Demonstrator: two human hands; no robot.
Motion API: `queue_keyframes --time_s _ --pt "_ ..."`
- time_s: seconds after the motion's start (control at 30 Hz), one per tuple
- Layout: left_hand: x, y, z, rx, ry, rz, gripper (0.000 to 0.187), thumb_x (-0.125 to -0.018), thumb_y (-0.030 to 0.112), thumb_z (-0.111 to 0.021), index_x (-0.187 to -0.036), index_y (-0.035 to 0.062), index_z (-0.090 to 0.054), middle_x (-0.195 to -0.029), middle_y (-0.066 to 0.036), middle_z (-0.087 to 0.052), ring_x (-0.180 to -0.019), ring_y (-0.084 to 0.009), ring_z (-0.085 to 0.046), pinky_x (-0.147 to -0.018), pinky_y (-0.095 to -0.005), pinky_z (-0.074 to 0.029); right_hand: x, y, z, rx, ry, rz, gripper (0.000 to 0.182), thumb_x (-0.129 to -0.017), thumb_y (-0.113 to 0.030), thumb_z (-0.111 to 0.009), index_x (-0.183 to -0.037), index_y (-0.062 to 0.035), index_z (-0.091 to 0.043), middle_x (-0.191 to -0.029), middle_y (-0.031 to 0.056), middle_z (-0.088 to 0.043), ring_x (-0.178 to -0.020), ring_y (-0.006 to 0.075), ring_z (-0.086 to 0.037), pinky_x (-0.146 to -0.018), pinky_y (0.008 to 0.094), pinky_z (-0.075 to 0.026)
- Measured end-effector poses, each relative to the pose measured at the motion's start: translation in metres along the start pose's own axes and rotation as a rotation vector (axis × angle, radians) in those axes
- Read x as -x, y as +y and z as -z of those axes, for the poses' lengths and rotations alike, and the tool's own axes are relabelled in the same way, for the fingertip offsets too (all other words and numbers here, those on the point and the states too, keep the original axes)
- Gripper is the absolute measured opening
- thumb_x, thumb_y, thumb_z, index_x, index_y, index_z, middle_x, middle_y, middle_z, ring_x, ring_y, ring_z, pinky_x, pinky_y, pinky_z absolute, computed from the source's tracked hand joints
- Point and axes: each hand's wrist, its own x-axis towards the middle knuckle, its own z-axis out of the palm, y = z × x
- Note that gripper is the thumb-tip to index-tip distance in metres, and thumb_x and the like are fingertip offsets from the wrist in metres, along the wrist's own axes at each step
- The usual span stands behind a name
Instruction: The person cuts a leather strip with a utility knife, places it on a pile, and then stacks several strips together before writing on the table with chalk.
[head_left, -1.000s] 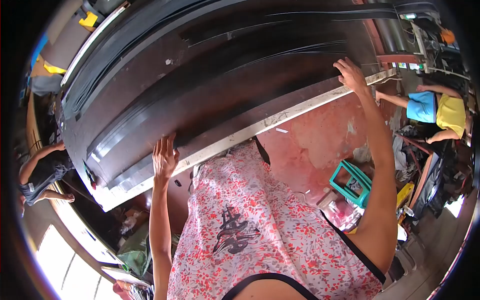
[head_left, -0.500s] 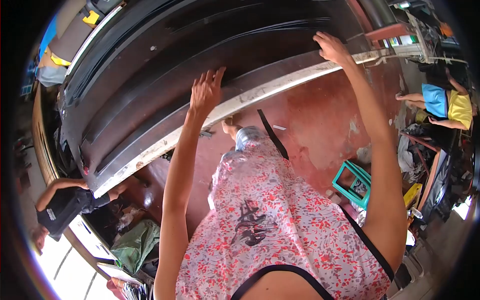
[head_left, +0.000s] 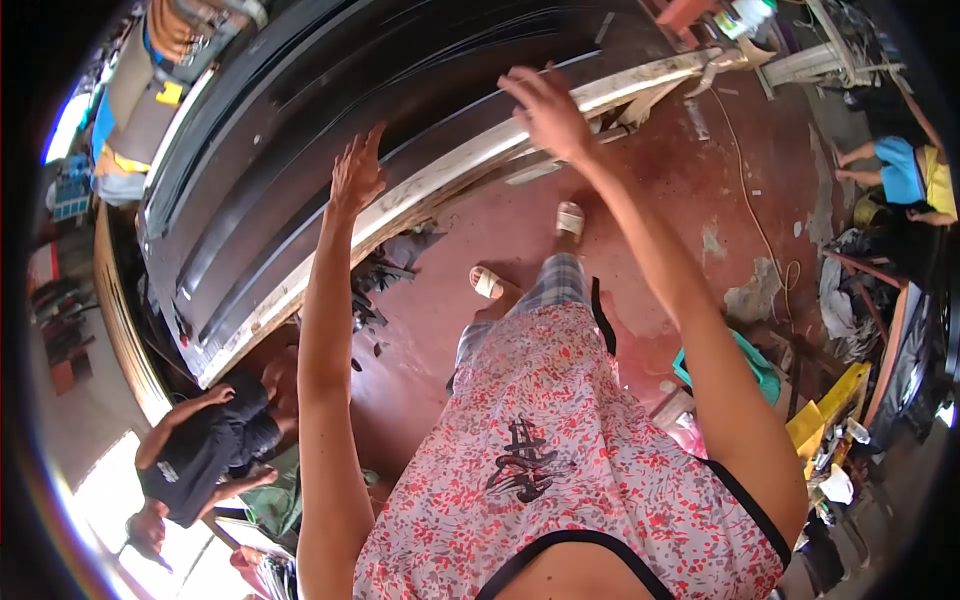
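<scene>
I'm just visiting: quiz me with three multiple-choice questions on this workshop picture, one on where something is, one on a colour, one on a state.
1. Where is the long table from the hands?
A. behind the person
B. ahead of them
C. under the stool

2. What colour is the floor?
A. reddish
B. green
C. white

3. How are the left hand and right hand?
A. fists shut on a tool
B. open, holding nothing
C. in pockets

Answers:
1 B, its pale edge runs just past the fingers.
2 A, bare red-brown concrete shows.
3 B, fingers are spread and empty.
</scene>
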Motion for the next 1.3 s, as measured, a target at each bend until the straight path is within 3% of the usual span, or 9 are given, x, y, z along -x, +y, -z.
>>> queue_keyframes --time_s 0.23,0.27,0.3,0.33,0.5,0.63,0.77,0.83,1.3 --pt "-0.054 0.063 0.001 -0.021 -0.014 -0.078 0.079 -0.079 0.008 -0.073 -0.150 0.0170 -0.039 -0.126 -0.017 -0.060 -0.116 -0.0382 -0.059 -0.096 -0.0500 -0.050 0.270 0.027 0.026 -0.373 0.015 -0.536 0.034 -0.088 -0.008 -0.065 -0.122 -0.0089 -0.065 -0.121 0.0138 -0.063 -0.117 0.0358 -0.058 -0.103 0.0443 -0.044" --pt "-0.053 0.063 0.002 -0.023 -0.004 -0.063 0.078 -0.079 0.007 -0.073 -0.149 0.0168 -0.040 -0.128 -0.018 -0.060 -0.118 -0.0383 -0.059 -0.097 -0.0496 -0.050 0.308 0.034 0.055 -0.426 -0.189 -0.817 0.036 -0.088 -0.012 -0.064 -0.123 -0.0076 -0.063 -0.124 0.0145 -0.063 -0.119 0.0347 -0.057 -0.102 0.0443 -0.046" --pt "-0.052 0.063 0.004 -0.023 0.005 -0.045 0.077 -0.079 0.007 -0.072 -0.149 0.0166 -0.040 -0.129 -0.018 -0.060 -0.119 -0.0385 -0.058 -0.097 -0.0491 -0.049 0.441 0.070 -0.002 -0.039 -0.158 -0.674 0.043 -0.085 -0.009 -0.066 -0.127 -0.0098 -0.062 -0.127 0.0133 -0.063 -0.118 0.0360 -0.059 -0.098 0.0443 -0.050" --pt "-0.051 0.063 0.005 -0.033 -0.017 -0.002 0.076 -0.079 0.008 -0.073 -0.148 0.0133 -0.041 -0.132 -0.020 -0.059 -0.122 -0.0391 -0.057 -0.099 -0.0484 -0.049 0.456 0.065 0.060 -0.205 -0.320 -0.921 0.040 -0.087 -0.018 -0.068 -0.126 -0.0091 -0.062 -0.123 0.0144 -0.063 -0.118 0.0349 -0.057 -0.102 0.0448 -0.047" --pt "-0.104 0.101 -0.007 0.087 0.026 -0.066 0.069 -0.078 0.013 -0.076 -0.140 0.0058 -0.046 -0.126 -0.020 -0.063 -0.119 -0.0385 -0.060 -0.098 -0.0469 -0.050 0.627 0.081 0.124 -0.080 -0.720 -1.275 0.034 -0.084 -0.021 -0.070 -0.114 -0.0047 -0.065 -0.106 0.0201 -0.070 -0.103 0.0383 -0.067 -0.092 0.0459 -0.052" --pt "-0.168 0.189 -0.010 0.192 0.135 -0.199 0.064 -0.078 0.018 -0.079 -0.134 0.0065 -0.050 -0.120 -0.018 -0.065 -0.111 -0.0360 -0.065 -0.091 -0.0459 -0.053 0.625 0.092 0.114 -0.145 -0.624 -1.362 0.035 -0.084 -0.021 -0.071 -0.114 -0.0027 -0.065 -0.106 0.0203 -0.071 -0.100 0.0358 -0.069 -0.089 0.0436 -0.055" --pt "-0.201 0.219 -0.019 0.167 0.139 -0.224 0.066 -0.077 0.017 -0.078 -0.135 0.0089 -0.048 -0.119 -0.017 -0.066 -0.111 -0.0346 -0.065 -0.089 -0.0455 -0.054 0.553 0.089 0.062 -0.528 -0.051 -1.414 0.031 -0.094 -0.020 -0.069 -0.119 -0.0019 -0.066 -0.109 0.0141 -0.073 -0.099 0.0247 -0.071 -0.086 0.0366 -0.057" --pt "-0.211 0.223 -0.025 0.158 0.124 -0.148 0.070 -0.076 0.017 -0.078 -0.137 0.0115 -0.045 -0.114 -0.015 -0.067 -0.108 -0.0332 -0.066 -0.085 -0.0477 -0.051 0.501 0.077 0.059 -0.594 0.011 -1.359 0.033 -0.096 -0.022 -0.065 -0.124 -0.0030 -0.063 -0.111 0.0153 -0.073 -0.097 0.0255 -0.072 -0.086 0.0381 -0.057" --pt "-0.220 0.238 -0.024 0.207 0.161 -0.130 0.073 -0.073 0.015 -0.078 -0.136 0.0119 -0.042 -0.104 -0.012 -0.069 -0.104 -0.0284 -0.067 -0.094 -0.0454 -0.044 0.535 0.051 0.012 -0.548 -0.211 -1.598 0.035 -0.090 -0.014 -0.072 -0.120 0.0014 -0.067 -0.117 0.0162 -0.072 -0.109 0.0266 -0.068 -0.094 0.0364 -0.053"
